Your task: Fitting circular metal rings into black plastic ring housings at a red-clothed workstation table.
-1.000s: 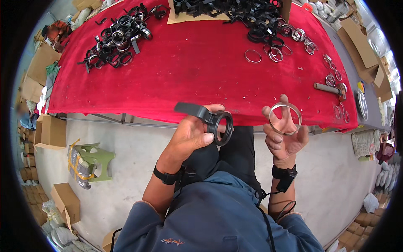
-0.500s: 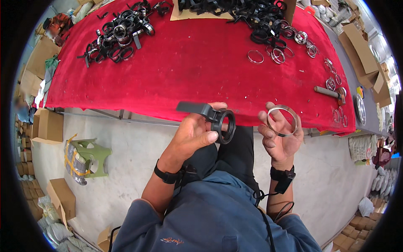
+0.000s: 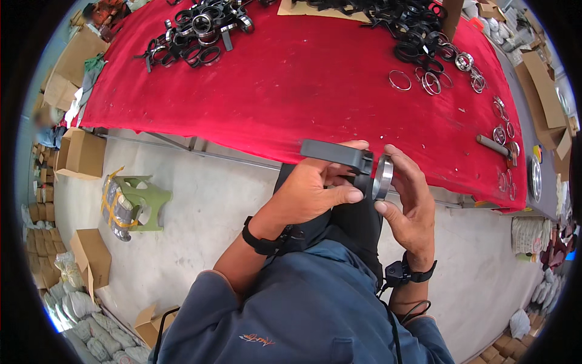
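Observation:
My left hand is closed on a black ring with a flat arm, thumb along its near side and the arm jutting left over the fingers. Facing it, my right hand grips a shiny metal ring between thumb and fingertips, with the ring turned edge-on. The two parts are side by side just beyond my lap, close to the table's near edge. Whether they touch is hard to tell, as the black ring's opening is turned away from view.
A red-covered table spans the far side. It bears a pile of black rings with metal ones at left, more black rings at right, loose metal rings and a hammer. A green stool stands at left.
My hands have come together, bringing the metal ring up beside the black one. The metal ring has turned from face-on to edge-on. The whole view has shifted.

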The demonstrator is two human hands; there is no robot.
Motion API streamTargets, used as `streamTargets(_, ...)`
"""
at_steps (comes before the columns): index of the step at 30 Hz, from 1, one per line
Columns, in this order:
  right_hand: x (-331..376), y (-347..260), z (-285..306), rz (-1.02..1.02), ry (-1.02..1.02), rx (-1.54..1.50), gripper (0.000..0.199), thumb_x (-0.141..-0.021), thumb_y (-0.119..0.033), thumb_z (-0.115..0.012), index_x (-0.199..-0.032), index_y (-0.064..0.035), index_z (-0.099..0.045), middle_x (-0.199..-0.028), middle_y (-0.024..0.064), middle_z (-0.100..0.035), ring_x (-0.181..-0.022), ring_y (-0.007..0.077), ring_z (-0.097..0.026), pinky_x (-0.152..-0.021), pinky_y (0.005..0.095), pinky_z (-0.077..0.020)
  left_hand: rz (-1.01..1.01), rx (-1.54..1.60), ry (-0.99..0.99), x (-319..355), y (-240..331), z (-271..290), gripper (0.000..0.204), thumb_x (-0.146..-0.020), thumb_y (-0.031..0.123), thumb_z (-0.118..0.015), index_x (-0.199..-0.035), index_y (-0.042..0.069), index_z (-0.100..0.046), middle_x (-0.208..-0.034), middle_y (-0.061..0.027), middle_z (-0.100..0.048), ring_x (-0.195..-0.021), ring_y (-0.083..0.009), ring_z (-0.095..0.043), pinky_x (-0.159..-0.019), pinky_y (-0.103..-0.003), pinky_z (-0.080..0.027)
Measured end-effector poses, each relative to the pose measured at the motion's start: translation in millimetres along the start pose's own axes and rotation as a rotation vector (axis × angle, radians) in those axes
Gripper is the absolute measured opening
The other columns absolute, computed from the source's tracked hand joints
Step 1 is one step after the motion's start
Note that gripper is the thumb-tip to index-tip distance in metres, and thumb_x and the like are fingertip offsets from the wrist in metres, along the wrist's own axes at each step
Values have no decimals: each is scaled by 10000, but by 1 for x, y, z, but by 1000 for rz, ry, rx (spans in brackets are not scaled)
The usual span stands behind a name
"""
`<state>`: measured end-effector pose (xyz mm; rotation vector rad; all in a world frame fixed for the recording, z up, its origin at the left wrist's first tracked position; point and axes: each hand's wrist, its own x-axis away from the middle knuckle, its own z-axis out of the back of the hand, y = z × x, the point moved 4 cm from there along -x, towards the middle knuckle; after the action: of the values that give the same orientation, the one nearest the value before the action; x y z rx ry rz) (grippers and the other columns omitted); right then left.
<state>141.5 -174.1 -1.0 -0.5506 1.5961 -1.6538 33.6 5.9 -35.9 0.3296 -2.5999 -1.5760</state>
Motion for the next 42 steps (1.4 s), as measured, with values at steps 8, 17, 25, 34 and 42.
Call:
streamTargets(8, 2, 1, -10, 58, -27, 31, 719, -904, -135, -846, -1544, -47, -532, -1634, 209, -483, -1518, 363, -489, -1214, 495, -473, 6, -117, -16, 4, 11, -6, 845, -852, 104, -924, -1585, 24, -511, -1420, -97, -677, -1278, -193, -656, -1105, -374, -531)
streamTargets(17, 3, 0, -14, 59, 2, 7, 717, -894, -144, -860, -1533, -63, -544, -1627, 200, -493, -1508, 363, -500, -1197, 491, -498, -81, -309, -16, 5, 17, -8, 831, -830, 108, -937, -1560, 29, -547, -1494, -128, -626, -1331, -226, -632, -1141, -386, -514)
streamTargets(25, 10, 5, -21, 171, 79, 74, 682, -879, -161, -872, -1493, -68, -589, -1590, 198, -541, -1447, 362, -567, -1168, 490, -527, -273, -506, -108, 3, 23, -11, 839, -788, 7, -923, -1547, 23, -565, -1531, -152, -607, -1409, -276, -601, -1211, -420, -495)
streamTargets(34, -3, 11, -3, 62, 228, -119, 461, -1122, -373, -592, -1297, 39, -699, -1234, 156, -685, -1135, 235, -678, -961, 348, -540, 7, -230, -274, 1, 18, -2, 810, -803, 82, -908, -1544, 22, -586, -1441, -125, -659, -1320, -256, -647, -1148, -397, -492)
streamTargets(42, -15, 9, -18, 133, 600, 83, 499, -1170, -266, -462, -790, 36, -580, -782, 67, -559, -705, 149, -505, -637, 338, -393, -70, 8, -101, -4, -4, -8, 450, -988, 294, -832, -1263, 1, -629, -1158, -65, -697, -1042, -132, -675, -944, -307, -552)
